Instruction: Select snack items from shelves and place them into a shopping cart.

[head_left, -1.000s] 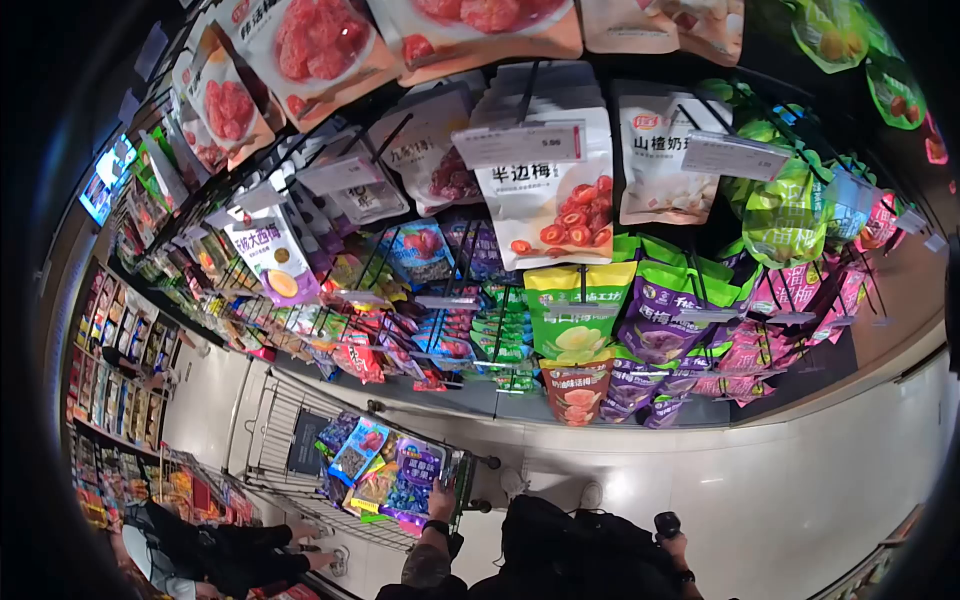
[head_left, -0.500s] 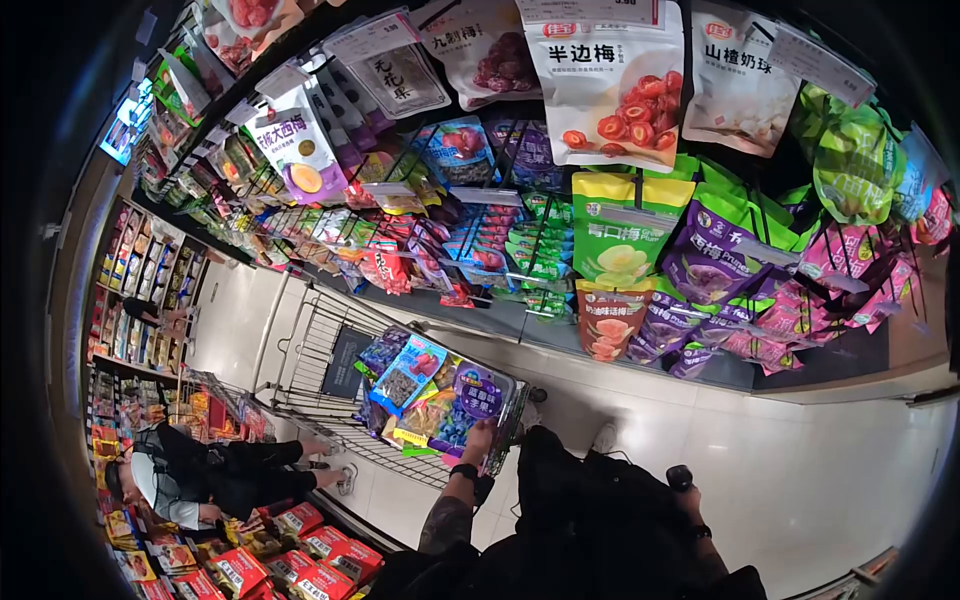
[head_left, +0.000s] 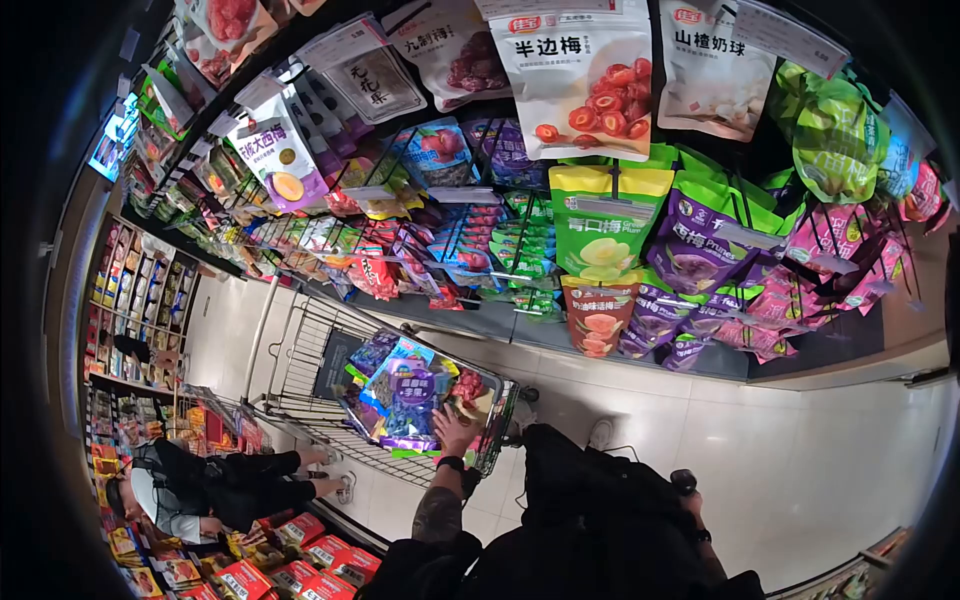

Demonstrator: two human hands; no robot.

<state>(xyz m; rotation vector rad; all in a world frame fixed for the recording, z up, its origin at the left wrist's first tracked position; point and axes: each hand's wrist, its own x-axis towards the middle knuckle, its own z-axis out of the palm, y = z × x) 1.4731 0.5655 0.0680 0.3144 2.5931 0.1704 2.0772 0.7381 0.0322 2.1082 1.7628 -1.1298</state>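
My left hand [head_left: 455, 431] reaches into the shopping cart [head_left: 300, 403] with its fingers stretched out. The fingertips are at the near edge of a purple snack bag [head_left: 411, 397] with blueberries printed on it. Just beyond them lies a bag with red fruit [head_left: 467, 388]. Blue and purple snack bags [head_left: 375, 352] are heaped beside these, partly covered. My right hand [head_left: 693, 503], low on the right, is closed around a black object with a rounded end [head_left: 683, 482]; its kind cannot be made out.
Pegs on the shelf in front hold dried-fruit bags, among them a green plum bag [head_left: 608, 225] and a purple prune bag [head_left: 705, 235]. At left a person [head_left: 225, 483] stands beside red boxes [head_left: 325, 550]. Pale floor tiles [head_left: 740, 425] lie below the shelf.
The purple blueberry bag has shifted left onto the other bags, uncovering the red-fruit bag. My left hand has let go of it and spread its fingers. My right hand keeps its hold.
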